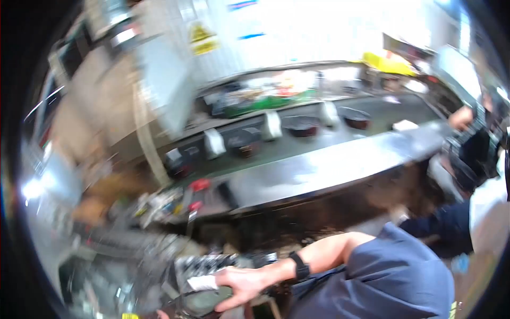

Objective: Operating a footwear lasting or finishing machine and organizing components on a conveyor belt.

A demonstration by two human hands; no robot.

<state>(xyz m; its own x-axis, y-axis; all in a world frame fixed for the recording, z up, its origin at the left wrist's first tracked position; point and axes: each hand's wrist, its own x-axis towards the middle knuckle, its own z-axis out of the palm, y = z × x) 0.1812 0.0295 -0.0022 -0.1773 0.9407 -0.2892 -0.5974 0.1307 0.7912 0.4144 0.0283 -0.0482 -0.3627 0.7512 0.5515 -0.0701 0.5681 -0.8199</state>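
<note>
My right hand (pixel 241 284), with a black band on its wrist, reaches across to the lower left. Its fingers and thumb lie around a dark grey-green rounded object (pixel 201 303), whose kind the blur hides. A small white piece (pixel 202 283) sits at the fingertips; I cannot tell whether it is held. At the bottom edge only a sliver of my left hand (pixel 162 315) shows, its fingers out of sight. Around the hands are a clear plastic bag or film (pixel 101 284) and a row of dark and light small items (pixel 204 261), all smeared.
Beyond runs a conveyor belt (pixel 340 139) with dark bowls (pixel 303 126) and white upright packs (pixel 271 125), edged by a shiny metal ledge (pixel 319 169). Red knobs (pixel 200 185) sit at its near left end. A co-worker (pixel 462 170) stands at the right. A pale panel (pixel 167 80) rises at left.
</note>
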